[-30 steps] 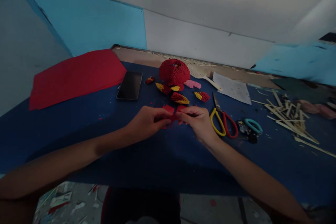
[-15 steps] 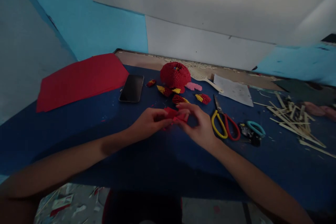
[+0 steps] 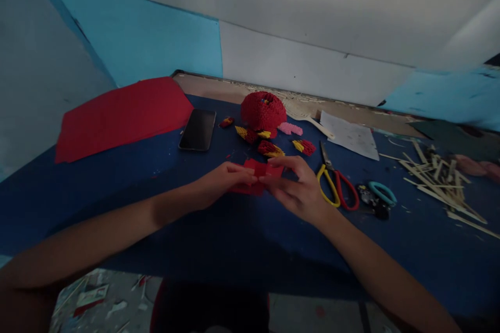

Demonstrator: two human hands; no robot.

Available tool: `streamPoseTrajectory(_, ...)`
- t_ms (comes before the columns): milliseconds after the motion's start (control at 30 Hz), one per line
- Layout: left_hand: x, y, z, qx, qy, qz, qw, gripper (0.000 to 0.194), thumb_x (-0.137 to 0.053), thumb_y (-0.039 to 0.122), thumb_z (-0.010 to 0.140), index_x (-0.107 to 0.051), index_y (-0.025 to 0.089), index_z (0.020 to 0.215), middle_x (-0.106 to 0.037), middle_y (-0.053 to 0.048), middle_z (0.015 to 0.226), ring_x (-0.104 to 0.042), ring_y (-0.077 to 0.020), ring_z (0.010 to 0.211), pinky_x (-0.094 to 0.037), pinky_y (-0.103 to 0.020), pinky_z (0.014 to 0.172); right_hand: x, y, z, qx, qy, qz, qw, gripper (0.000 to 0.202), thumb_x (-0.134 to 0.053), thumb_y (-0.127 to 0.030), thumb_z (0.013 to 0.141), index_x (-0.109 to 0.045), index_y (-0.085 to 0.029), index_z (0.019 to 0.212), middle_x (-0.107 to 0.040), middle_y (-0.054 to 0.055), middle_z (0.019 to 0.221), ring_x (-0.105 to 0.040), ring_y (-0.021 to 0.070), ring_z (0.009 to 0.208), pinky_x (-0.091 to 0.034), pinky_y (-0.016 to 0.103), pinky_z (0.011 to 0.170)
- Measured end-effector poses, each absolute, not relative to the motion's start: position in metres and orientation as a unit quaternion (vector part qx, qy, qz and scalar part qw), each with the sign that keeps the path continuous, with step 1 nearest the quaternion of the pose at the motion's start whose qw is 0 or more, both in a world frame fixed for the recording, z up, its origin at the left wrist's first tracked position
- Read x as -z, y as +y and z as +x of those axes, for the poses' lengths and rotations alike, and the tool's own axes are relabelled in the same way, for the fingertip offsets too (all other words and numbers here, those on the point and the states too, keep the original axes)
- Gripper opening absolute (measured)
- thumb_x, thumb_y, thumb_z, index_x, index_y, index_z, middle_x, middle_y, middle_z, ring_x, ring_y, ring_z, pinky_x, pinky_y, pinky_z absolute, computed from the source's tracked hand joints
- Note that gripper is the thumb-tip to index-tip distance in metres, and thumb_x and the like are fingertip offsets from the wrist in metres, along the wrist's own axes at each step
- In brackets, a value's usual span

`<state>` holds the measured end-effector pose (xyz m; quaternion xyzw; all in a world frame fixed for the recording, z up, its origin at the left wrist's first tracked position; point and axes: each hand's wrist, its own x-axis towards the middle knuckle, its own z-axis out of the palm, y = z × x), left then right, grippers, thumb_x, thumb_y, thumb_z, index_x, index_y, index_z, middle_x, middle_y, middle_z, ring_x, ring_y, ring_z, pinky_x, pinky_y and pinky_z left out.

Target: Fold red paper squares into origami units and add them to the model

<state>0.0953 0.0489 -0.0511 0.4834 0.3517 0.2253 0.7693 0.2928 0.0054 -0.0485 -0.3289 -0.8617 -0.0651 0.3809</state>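
Note:
A small piece of red paper (image 3: 260, 168) is pinched between both hands over the middle of the blue table. My left hand (image 3: 230, 179) grips its left side with thumb and fingers together. On the right side, my right hand (image 3: 295, 182) has its thumb and fingertips on the paper. More red paper (image 3: 255, 189) shows just below the fingers. Right behind the hands lie red and yellow folded-paper pieces (image 3: 269, 149), and behind those stands a round red folded-paper body (image 3: 262, 110). Part of the held paper is hidden by the fingers.
A phone (image 3: 198, 130) and large red sheets (image 3: 125, 117) lie at the left. Scissors (image 3: 336, 182) with yellow and red handles, a teal-handled tool (image 3: 382, 192), a white sheet (image 3: 349, 134) and pale paper strips (image 3: 441, 177) are at the right. A brush-like object (image 3: 312, 122) rests behind.
Both hands have shifted on the red paper, and more of it shows, spread flatter between and below the fingers. The view has moved slightly.

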Motion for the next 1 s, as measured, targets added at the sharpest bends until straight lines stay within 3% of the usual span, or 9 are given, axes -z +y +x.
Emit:
streamPoseTrajectory(133, 0.047, 0.048, 0.095, -0.208, 0.332, 0.481, 0.785, 0.015, -0.07, 0.026, 0.064, -0.068, 0.014, 0.074, -0.066, -0.001, 0.077, -0.06, -0.011, 0.078, -0.045, -0.021, 0.075, 0.045, 0.006, 0.29, 0.046, -0.858, -0.317, 0.401, 0.013, -0.06, -0.018, 0.08, -0.066, -0.023, 0.09, -0.056, 0.007, 0.105, -0.056, 0.0184, 0.096, -0.049, 0.034, 0.076)
streamPoseTrajectory(333, 0.042, 0.045, 0.093, -0.184, 0.309, 0.556, 0.749, 0.019, -0.063, 0.034, 0.075, -0.062, 0.015, 0.075, -0.061, 0.003, 0.068, -0.056, -0.0066, 0.064, -0.042, -0.018, 0.061, 0.043, 0.004, 0.289, 0.02, -0.879, -0.275, 0.389, 0.012, -0.061, -0.018, 0.079, -0.067, -0.026, 0.086, -0.052, 0.004, 0.103, -0.052, 0.0171, 0.096, -0.047, 0.034, 0.078)
streamPoseTrajectory(500, 0.04, 0.049, 0.09, -0.216, 0.339, 0.683, 0.61, 0.018, -0.064, 0.032, 0.074, -0.065, 0.015, 0.079, -0.065, 0.0, 0.075, -0.059, -0.0093, 0.069, -0.044, -0.018, 0.06, 0.046, 0.008, 0.293, -0.041, -0.898, -0.289, 0.329, 0.014, -0.053, -0.02, 0.084, -0.064, -0.025, 0.093, -0.053, 0.006, 0.105, -0.051, 0.0184, 0.099, -0.045, 0.036, 0.082)
streamPoseTrajectory(667, 0.04, 0.047, 0.088, -0.235, 0.344, 0.787, 0.454, 0.021, -0.055, 0.031, 0.08, -0.068, 0.015, 0.085, -0.07, -0.002, 0.081, -0.063, -0.0121, 0.073, -0.046, -0.019, 0.063, 0.049, 0.011, 0.292, -0.118, -0.899, -0.349, 0.236, 0.015, -0.042, -0.015, 0.088, -0.056, -0.016, 0.095, -0.062, 0.006, 0.082, -0.058, 0.0146, 0.074, -0.047, 0.027, 0.065)
streamPoseTrajectory(900, 0.047, 0.041, 0.088, -0.236, 0.29, 0.897, 0.236, 0.019, -0.054, 0.027, 0.08, -0.069, 0.018, 0.089, -0.072, -0.003, 0.081, -0.065, -0.0134, 0.07, -0.044, -0.02, 0.063, 0.055, 0.007, 0.287, -0.078, -0.884, -0.382, 0.259, 0.006, -0.05, -0.019, 0.084, -0.055, -0.016, 0.082, -0.06, 0.003, 0.069, -0.056, 0.0128, 0.061, -0.043, 0.023, 0.055)
streamPoseTrajectory(1000, 0.047, 0.043, 0.087, -0.253, 0.287, 0.896, 0.224, 0.019, -0.052, 0.024, 0.082, -0.069, 0.019, 0.089, -0.072, -0.001, 0.08, -0.064, -0.0109, 0.066, -0.044, -0.018, 0.061, 0.056, 0.007, 0.286, -0.1, -0.847, -0.396, 0.341, 0.006, -0.056, -0.021, 0.082, -0.056, -0.018, 0.087, -0.063, 0.002, 0.073, -0.058, 0.0119, 0.062, -0.044, 0.022, 0.056)
